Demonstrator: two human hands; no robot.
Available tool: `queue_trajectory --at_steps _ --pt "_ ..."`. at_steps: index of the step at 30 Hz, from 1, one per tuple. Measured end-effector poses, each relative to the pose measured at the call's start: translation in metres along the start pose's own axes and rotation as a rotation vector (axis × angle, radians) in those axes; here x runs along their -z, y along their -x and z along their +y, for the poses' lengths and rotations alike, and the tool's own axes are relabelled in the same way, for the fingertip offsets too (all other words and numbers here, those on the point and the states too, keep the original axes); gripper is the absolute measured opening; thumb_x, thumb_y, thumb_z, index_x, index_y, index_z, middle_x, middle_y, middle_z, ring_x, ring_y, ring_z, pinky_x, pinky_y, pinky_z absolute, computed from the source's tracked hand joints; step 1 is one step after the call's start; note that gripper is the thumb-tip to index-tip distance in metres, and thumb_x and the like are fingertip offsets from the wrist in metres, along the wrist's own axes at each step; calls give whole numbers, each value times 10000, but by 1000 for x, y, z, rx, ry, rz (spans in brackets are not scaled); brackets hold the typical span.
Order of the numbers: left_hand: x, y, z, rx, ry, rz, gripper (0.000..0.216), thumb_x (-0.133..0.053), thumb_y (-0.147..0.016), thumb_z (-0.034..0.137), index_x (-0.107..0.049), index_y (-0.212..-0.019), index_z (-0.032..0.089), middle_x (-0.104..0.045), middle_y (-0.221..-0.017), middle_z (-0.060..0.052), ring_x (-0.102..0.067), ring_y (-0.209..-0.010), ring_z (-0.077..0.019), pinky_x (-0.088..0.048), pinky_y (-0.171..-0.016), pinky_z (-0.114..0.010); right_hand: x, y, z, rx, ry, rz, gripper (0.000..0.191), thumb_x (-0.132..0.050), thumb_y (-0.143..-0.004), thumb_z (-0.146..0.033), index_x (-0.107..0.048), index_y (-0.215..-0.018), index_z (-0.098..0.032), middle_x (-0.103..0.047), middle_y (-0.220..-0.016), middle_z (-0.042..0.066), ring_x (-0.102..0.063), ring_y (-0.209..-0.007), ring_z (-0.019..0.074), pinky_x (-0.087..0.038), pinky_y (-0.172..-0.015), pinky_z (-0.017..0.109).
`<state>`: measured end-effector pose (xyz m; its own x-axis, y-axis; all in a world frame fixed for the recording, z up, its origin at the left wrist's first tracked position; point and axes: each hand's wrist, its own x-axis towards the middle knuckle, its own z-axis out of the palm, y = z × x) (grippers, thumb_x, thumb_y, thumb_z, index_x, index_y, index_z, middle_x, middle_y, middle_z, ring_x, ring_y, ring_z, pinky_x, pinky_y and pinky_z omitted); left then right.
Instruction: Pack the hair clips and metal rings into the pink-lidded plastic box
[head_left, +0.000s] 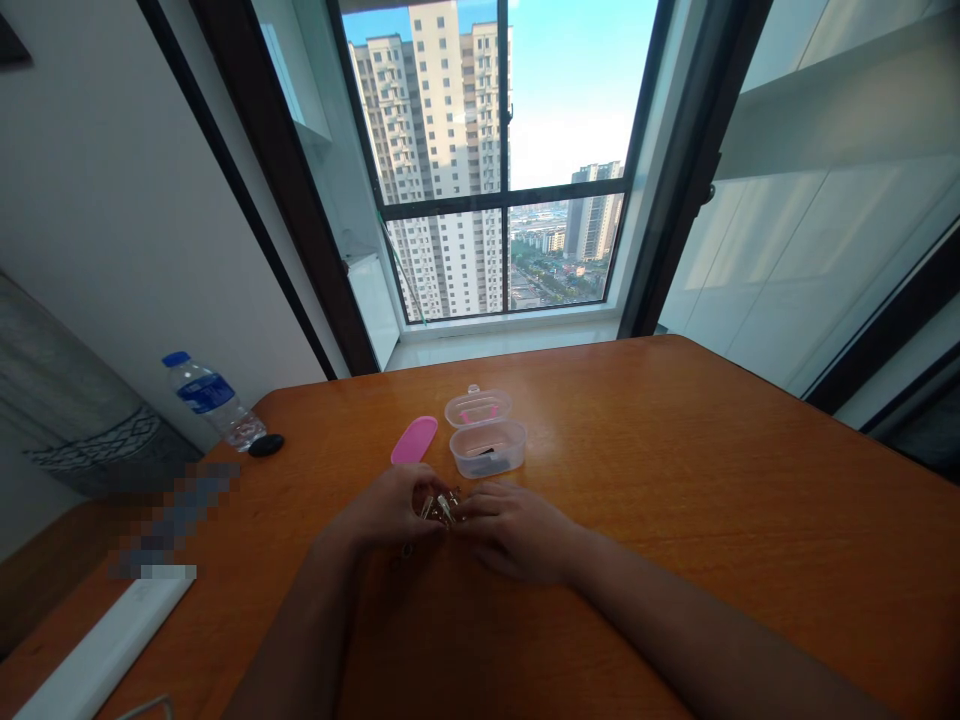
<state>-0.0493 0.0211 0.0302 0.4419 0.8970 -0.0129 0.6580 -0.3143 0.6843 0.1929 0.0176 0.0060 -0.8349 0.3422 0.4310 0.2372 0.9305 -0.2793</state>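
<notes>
My left hand (386,507) and my right hand (510,530) meet over the middle of the orange wooden table (675,450). Between their fingertips is a small cluster of shiny metal clips (441,508), partly hidden by my fingers. Just beyond my hands stands an open clear plastic box (487,448) with a dark item inside. Its clear hinged lid (478,407) lies open behind it. A flat pink oval piece (414,440) lies on the table beside the box, left of it.
A plastic water bottle (214,400) lies at the far left table edge beside a black round cap (265,445). A long white bar (105,645) lies at the near left. A pixelated patch (172,520) covers part of that side. A tall window (502,170) is beyond the table.
</notes>
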Motion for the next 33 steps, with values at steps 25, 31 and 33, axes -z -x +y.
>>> queue_trajectory --at_steps 25,31,33 --pt "-1 1 -2 -54 -22 63 355 -727 -657 247 -716 -1006 189 -725 -974 -53 -679 -890 -204 -539 -776 -280 3 6 9 -284 14 45 255 -584 -881 -172 -725 -1076 -257 -682 -947 38 -645 -829 175 -487 -753 271" --pt "3 4 7 -124 -55 151 289 -746 -651 232 -712 -937 202 -710 -907 -38 -656 -867 -204 -529 -797 -303 2 6 9 -354 -83 108 268 -617 -850 -153 -732 -1060 -273 -647 -941 27 -622 -757 148 -502 -707 253" --pt "4 5 11 -173 -51 183 252 -742 -662 225 -698 -909 197 -698 -892 -36 -645 -848 -196 -523 -791 -303 1 6 9 -391 -129 112 286 -639 -827 -153 -724 -1074 -270 -643 -983 31 -619 -743 139 -504 -692 245"
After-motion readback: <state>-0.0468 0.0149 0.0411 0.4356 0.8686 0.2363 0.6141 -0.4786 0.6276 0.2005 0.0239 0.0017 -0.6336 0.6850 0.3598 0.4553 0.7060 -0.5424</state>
